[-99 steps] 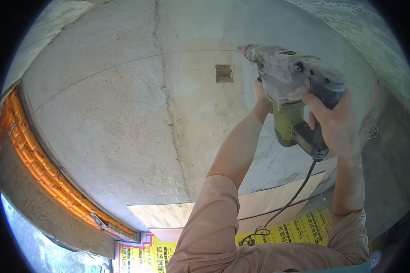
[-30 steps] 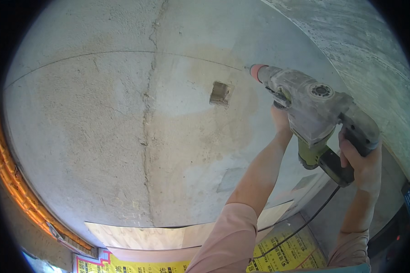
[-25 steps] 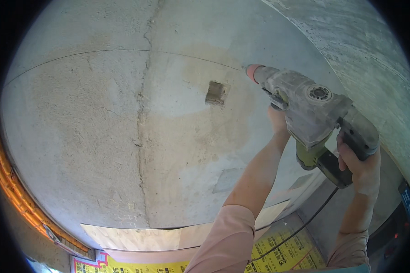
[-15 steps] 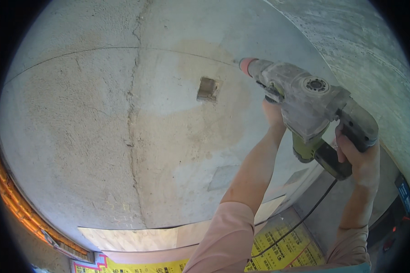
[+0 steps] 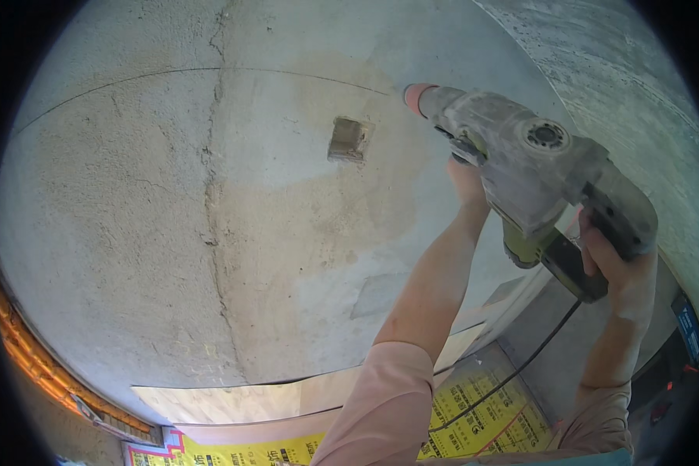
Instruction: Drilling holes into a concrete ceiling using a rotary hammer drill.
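A dusty grey and green rotary hammer drill (image 5: 524, 151) is held up against the concrete wall (image 5: 279, 225), its pinkish-red collar pointing left and away. My left hand (image 5: 467, 182) grips it from below, near the front, with the fingers mostly hidden behind the tool body. My right hand (image 5: 617, 260) is wrapped round the rear handle. The drill's nose is close to the right end of a thin dark line (image 5: 287, 74) on the wall; the bit is hidden, so contact cannot be told. A power cord (image 5: 540, 346) hangs from the drill's base.
A square recess (image 5: 348, 140) is cut in the wall left of the drill. A rough crack (image 5: 212, 210) runs down farther left. Boards (image 5: 248, 405) lean along the wall's foot, above yellow printed floor sheeting (image 5: 481, 412). Orange pipes (image 5: 43, 365) curve at lower left. A curved concrete surface (image 5: 629, 85) rises at right.
The drill and both hands have shifted slightly right in view, while the wall has moved slightly up and left. The bit's tip, visible before, is now hidden. Both hands keep their grip.
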Demonstrator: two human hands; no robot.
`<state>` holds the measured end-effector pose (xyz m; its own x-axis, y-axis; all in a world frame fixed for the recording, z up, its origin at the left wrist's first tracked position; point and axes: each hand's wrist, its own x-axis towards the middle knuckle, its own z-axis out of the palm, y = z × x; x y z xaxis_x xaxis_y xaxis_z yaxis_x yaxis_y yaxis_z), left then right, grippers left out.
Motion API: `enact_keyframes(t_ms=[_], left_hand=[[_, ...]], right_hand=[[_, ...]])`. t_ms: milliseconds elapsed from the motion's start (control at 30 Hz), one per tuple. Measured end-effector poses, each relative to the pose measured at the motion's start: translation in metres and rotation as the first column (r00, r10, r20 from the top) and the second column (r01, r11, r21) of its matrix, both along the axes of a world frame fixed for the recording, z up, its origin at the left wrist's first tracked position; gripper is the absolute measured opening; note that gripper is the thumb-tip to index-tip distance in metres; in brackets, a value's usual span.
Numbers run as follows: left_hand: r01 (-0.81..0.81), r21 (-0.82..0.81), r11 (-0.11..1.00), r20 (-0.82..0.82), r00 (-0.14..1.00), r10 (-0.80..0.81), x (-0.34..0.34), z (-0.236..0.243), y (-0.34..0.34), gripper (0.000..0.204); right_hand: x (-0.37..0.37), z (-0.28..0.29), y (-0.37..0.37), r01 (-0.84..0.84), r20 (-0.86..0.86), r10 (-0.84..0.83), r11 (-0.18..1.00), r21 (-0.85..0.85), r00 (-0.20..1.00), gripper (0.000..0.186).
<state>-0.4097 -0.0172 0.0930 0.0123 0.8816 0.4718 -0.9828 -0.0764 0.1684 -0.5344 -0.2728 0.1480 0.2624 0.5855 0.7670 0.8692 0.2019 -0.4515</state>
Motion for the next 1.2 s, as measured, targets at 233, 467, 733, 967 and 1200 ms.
enact_keyframes(t_ms=[233, 467, 733, 967, 1200], left_hand=[[0.433, 0.162, 0.887, 0.378, 0.803, -0.461, 0.008, 0.006, 0.016, 0.027], [0.262, 0.015, 0.965, 0.241, 0.936, -0.258, -0.004, 0.004, 0.003, 0.025], [0.122, -0.043, 0.992, 0.061, 0.991, -0.120, 0.017, 0.003, 0.011, 0.025], [0.369, -0.055, 0.928, 0.168, 0.919, -0.356, 0.021, -0.002, 0.016, 0.025], [0.240, 0.000, 0.971, -0.022, 0.971, -0.240, 0.001, 0.004, 0.009, 0.027]], right_hand=[[-0.004, 0.003, 0.007, 0.035, 0.080, -0.035, 0.999, -0.003, 0.996, 0.021], [0.000, -0.003, 0.007, 0.052, 0.093, -0.051, 0.999, -0.009, 0.994, 0.020], [0.006, -0.004, 0.003, 0.034, 0.106, -0.034, 0.999, -0.004, 0.994, 0.023], [0.009, -0.005, 0.007, 0.019, 0.124, -0.018, 1.000, -0.013, 0.992, 0.023], [0.008, -0.003, 0.007, 0.039, 0.133, -0.043, 0.999, 0.031, 0.990, 0.020]])
